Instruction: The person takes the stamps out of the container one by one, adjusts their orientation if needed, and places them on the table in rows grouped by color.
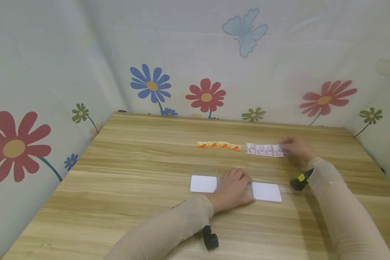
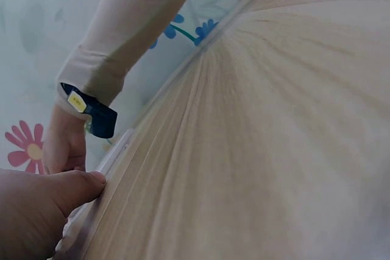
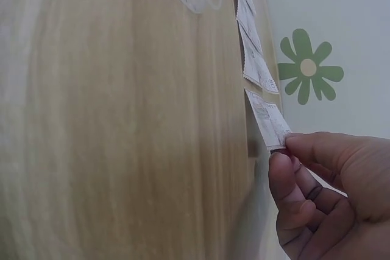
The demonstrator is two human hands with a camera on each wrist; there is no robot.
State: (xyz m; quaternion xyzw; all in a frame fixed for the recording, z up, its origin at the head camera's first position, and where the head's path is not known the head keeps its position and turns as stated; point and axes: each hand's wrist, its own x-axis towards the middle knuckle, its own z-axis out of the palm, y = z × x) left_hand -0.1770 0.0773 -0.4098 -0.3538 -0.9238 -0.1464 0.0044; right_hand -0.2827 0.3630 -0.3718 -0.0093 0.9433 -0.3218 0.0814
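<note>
My right hand (image 1: 297, 148) pinches a small white printed packet (image 3: 267, 120) between thumb and fingertips, at the right end of a row of white packets (image 1: 264, 150). In the head view that end packet is blurred. My left hand (image 1: 233, 189) rests between two shallow clear cases with white insides, a left case (image 1: 203, 183) and a right case (image 1: 267, 191). Its thumb touches the right case's near left corner; in the left wrist view the thumb (image 2: 79, 188) lies straight along the edge. The left hand's other fingers are hidden there.
A row of several orange-and-yellow packets (image 1: 219, 145) lies left of the white row. Transparent flaps (image 1: 204, 168) extend behind the cases. The wooden table (image 1: 117, 173) meets a flower-printed curtain (image 1: 182, 43) at its back edge. Black cameras hang at both wrists.
</note>
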